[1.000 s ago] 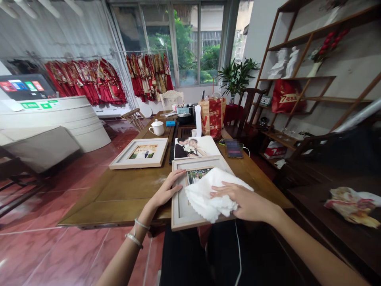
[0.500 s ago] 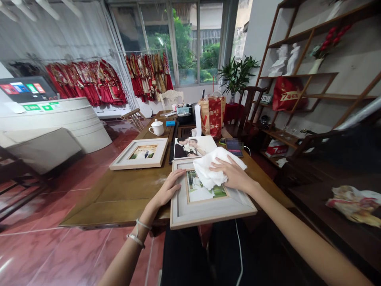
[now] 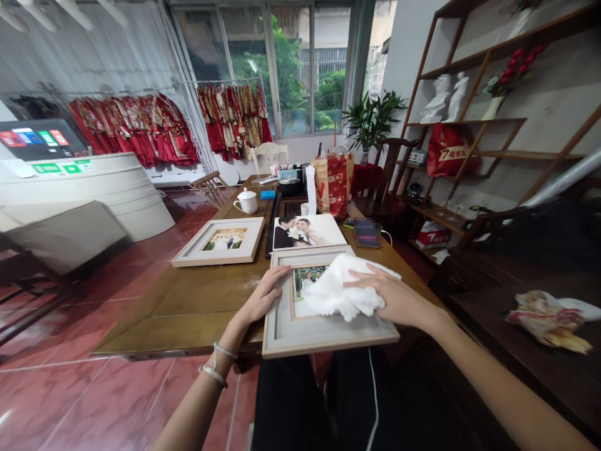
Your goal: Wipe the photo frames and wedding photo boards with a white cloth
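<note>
Wooden and long, the table (image 3: 197, 307) ran away from the person toward the window. At its near edge lay a pale frame (image 3: 300, 335), flat and face up, its nearest rail jutting a little past the tabletop toward the lap. A second frame (image 3: 220, 241) lay flat farther back on the left, well apart from the first. Just behind the near frame lay an unframed print (image 3: 307, 230). A red-and-tan bag (image 3: 334, 181) stood upright farther back still.

A white cloth (image 3: 342, 291) lay bunched on the near frame, covering the right part of its photo and the mat beside it. The right hand (image 3: 399, 300) lay palm down on the cloth with fingers stretched out, pressing it to the frame. It probably held no fold, though the thumb was hidden under the fabric. The left hand (image 3: 263, 297) was open too, its fingers resting flat on the frame's left rail near the far corner, clear of the cloth.

A phone (image 3: 367, 233) lay flat to the right of the print. A white cup (image 3: 247, 200) stood behind the second frame. Thin bracelets (image 3: 213, 369) circled the left wrist.
</note>
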A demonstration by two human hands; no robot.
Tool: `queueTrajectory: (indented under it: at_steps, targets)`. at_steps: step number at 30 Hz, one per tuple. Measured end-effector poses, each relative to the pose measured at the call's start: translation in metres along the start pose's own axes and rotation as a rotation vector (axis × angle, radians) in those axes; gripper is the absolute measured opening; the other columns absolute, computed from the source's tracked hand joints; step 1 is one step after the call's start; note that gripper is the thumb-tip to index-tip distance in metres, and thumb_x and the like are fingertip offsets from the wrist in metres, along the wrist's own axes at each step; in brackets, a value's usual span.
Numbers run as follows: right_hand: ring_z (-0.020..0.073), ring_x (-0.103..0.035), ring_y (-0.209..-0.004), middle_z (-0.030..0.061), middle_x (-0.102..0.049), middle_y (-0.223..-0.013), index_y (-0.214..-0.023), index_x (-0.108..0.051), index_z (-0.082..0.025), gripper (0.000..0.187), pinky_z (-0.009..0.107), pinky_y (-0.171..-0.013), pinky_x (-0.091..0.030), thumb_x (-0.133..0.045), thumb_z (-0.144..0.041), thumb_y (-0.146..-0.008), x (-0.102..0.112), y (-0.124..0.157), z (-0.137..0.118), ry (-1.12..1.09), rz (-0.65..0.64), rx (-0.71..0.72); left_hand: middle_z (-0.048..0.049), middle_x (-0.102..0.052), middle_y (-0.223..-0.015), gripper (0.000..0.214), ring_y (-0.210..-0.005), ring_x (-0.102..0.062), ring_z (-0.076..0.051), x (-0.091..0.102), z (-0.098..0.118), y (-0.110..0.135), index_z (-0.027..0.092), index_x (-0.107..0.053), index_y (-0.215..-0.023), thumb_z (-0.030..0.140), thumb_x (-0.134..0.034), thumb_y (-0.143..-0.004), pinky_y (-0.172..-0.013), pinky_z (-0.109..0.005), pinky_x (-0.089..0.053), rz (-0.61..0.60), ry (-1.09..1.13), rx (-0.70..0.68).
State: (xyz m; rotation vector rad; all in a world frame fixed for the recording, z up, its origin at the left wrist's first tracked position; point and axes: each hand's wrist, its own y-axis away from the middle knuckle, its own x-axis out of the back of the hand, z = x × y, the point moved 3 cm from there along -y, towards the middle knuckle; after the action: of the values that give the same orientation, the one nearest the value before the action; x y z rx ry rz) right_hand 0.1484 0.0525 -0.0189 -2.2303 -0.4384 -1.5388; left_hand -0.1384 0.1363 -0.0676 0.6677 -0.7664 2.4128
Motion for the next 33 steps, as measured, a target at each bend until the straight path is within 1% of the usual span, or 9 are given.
queueTrajectory:
  at_steps: [2, 6, 10, 15, 20, 23, 27, 30, 33]
  targets:
    - [0.0236, -0.035, -0.131, 0.0011, -0.056, -0.129, -0.123, -0.056, -0.025, 0.059, 0.048, -0.111, -0.017, -0.051, -0.007, -0.067, -0.003, -0.020, 0.013, 0.062, 0.083, 0.005, -0.0058, -0.042, -0.140, 0.049, -0.133, -0.031, -0.025, 0.001, 0.000, 0.000, 0.025, -0.045, -0.132, 0.013, -0.043, -0.084, -0.113, -0.047, -0.017, -0.003, -0.002, -0.016]
    - [0.0246, -0.033, -0.132, 0.0029, -0.054, -0.131, -0.126, -0.053, -0.022, 0.060, 0.051, -0.110, -0.018, -0.049, -0.007, -0.068, -0.008, -0.059, 0.030, 0.169, 0.267, -0.063, -0.0061, -0.042, -0.140, 0.047, -0.132, -0.032, -0.025, 0.001, 0.000, 0.000, 0.025, -0.046, -0.132, 0.016, -0.043, -0.086, -0.113, -0.047, -0.019, -0.006, -0.029, -0.022]
    - [0.0244, -0.032, -0.133, 0.0041, -0.052, -0.133, -0.126, -0.053, -0.021, 0.060, 0.051, -0.110, -0.018, -0.048, -0.006, -0.068, -0.015, -0.076, 0.027, 0.157, 0.263, -0.094, -0.0065, -0.041, -0.141, 0.046, -0.132, -0.031, -0.025, 0.000, -0.002, 0.000, 0.025, -0.045, -0.133, 0.018, -0.042, -0.088, -0.113, -0.046, -0.019, -0.008, -0.076, -0.007]
    - [0.0212, -0.037, -0.130, 0.0013, -0.059, -0.125, -0.119, -0.059, -0.023, 0.065, 0.046, -0.113, -0.016, -0.049, -0.003, -0.059, -0.019, -0.045, 0.002, 0.068, 0.127, -0.029, -0.0073, -0.041, -0.140, 0.043, -0.131, -0.032, -0.026, 0.000, -0.007, 0.000, 0.024, -0.045, -0.134, 0.027, -0.039, -0.091, -0.112, -0.046, -0.020, -0.001, -0.114, 0.017]
    - [0.0255, -0.037, -0.130, -0.0014, -0.055, -0.130, -0.117, -0.061, -0.030, 0.059, 0.048, -0.108, -0.027, -0.051, -0.009, -0.063, -0.013, 0.019, -0.023, -0.018, 0.042, -0.052, -0.0075, -0.042, -0.139, 0.043, -0.131, -0.033, -0.026, -0.001, -0.009, 0.000, 0.025, -0.046, -0.133, 0.030, -0.040, -0.091, -0.112, -0.046, -0.020, 0.013, -0.097, -0.014]
    - [0.0266, -0.036, -0.130, -0.0055, -0.053, -0.132, -0.117, -0.060, -0.036, 0.059, 0.047, -0.106, -0.033, -0.053, -0.011, -0.065, -0.010, 0.043, -0.026, -0.078, -0.009, -0.074, -0.0076, -0.043, -0.139, 0.042, -0.131, -0.033, -0.026, 0.000, -0.008, 0.000, 0.025, -0.047, -0.133, 0.029, -0.039, -0.092, -0.112, -0.046, -0.020, 0.017, -0.072, -0.017]
    - [0.0263, -0.036, -0.130, -0.0031, -0.050, -0.134, -0.120, -0.058, -0.033, 0.058, 0.046, -0.105, -0.034, -0.051, -0.012, -0.066, -0.007, 0.040, -0.016, -0.061, 0.015, -0.141, -0.0085, -0.043, -0.137, 0.042, -0.130, -0.033, -0.026, -0.001, -0.006, 0.000, 0.024, -0.047, -0.133, 0.028, -0.039, -0.091, -0.112, -0.046, -0.020, 0.014, -0.064, -0.007]
    - [0.0250, -0.040, -0.128, 0.0035, -0.050, -0.134, -0.122, -0.058, -0.025, 0.062, 0.047, -0.109, -0.028, -0.048, -0.007, -0.063, -0.006, 0.026, -0.011, 0.051, 0.119, -0.183, -0.0088, -0.044, -0.137, 0.042, -0.129, -0.033, -0.025, -0.002, -0.005, 0.000, 0.024, -0.046, -0.133, 0.029, -0.038, -0.092, -0.112, -0.046, -0.021, 0.015, -0.078, -0.011]
    - [0.0237, -0.040, -0.128, 0.0040, -0.057, -0.128, -0.120, -0.059, -0.021, 0.065, 0.048, -0.111, -0.022, -0.045, -0.003, -0.059, -0.011, 0.014, -0.019, 0.096, 0.174, -0.165, -0.0091, -0.044, -0.136, 0.042, -0.128, -0.034, -0.025, -0.003, -0.006, -0.001, 0.023, -0.046, -0.133, 0.033, -0.036, -0.093, -0.112, -0.045, -0.021, 0.023, -0.100, -0.012]
